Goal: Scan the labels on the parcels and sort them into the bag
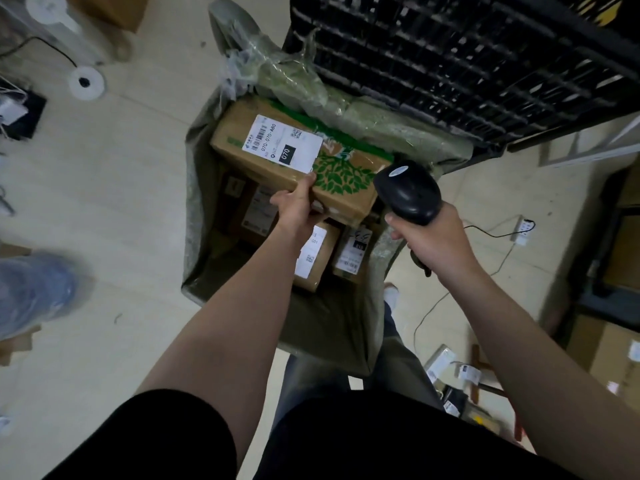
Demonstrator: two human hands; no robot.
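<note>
My left hand [297,207] grips the near edge of a brown cardboard parcel [252,157] printed with green leaves. It holds the parcel over the open grey-green bag [194,209]. A white shipping label [282,143] faces up on the parcel. My right hand [433,244] is closed around the handle of a black barcode scanner [408,192], whose head sits just right of the parcel. Inside the bag lie several smaller labelled boxes [315,258], partly hidden by my left arm.
A black plastic crate [467,64] stands behind the bag. The scanner's cable [450,292] trails across the floor to a power strip [524,230]. Cardboard boxes [606,355] sit at right, another person's shoe [34,289] at left, and white rolls [86,83] at top left.
</note>
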